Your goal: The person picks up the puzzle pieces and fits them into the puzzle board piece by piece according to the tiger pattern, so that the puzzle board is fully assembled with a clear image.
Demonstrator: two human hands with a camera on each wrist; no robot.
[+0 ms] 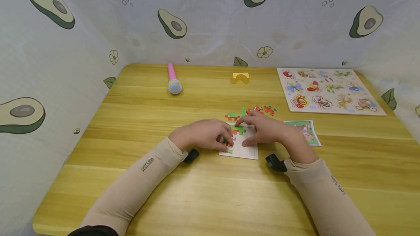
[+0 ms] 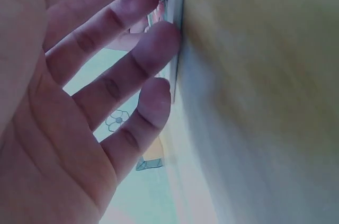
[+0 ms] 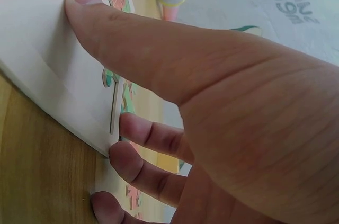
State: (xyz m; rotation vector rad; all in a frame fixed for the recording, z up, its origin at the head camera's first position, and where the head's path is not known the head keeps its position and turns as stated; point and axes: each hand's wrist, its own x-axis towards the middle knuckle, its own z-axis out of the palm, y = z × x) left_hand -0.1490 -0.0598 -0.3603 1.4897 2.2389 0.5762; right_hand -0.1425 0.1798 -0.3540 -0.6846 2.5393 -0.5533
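A thin white puzzle board point(image 1: 245, 152) lies on the table with a few joined pieces point(image 1: 237, 130) along its left and far sides. My left hand point(image 1: 210, 134) is over the board's left side, its bent, spread fingers touching the pieces there; in the left wrist view, fingertips point(image 2: 159, 44) lie against the board's edge. From the right, my right hand point(image 1: 266, 128) reaches across the board. Its straight thumb point(image 3: 122, 38) rests on the bare white surface, while the other fingers stretch to the far edge. Loose red and green pieces point(image 1: 270, 110) lie just beyond it.
A picture card point(image 1: 313, 134) lies beside my right wrist. Farther right is a big wooden insect puzzle point(image 1: 328, 95). A pink toy microphone point(image 1: 174, 83) and a yellow arch block point(image 1: 241, 77) sit toward the back, before an avocado-print curtain point(image 1: 210, 10).
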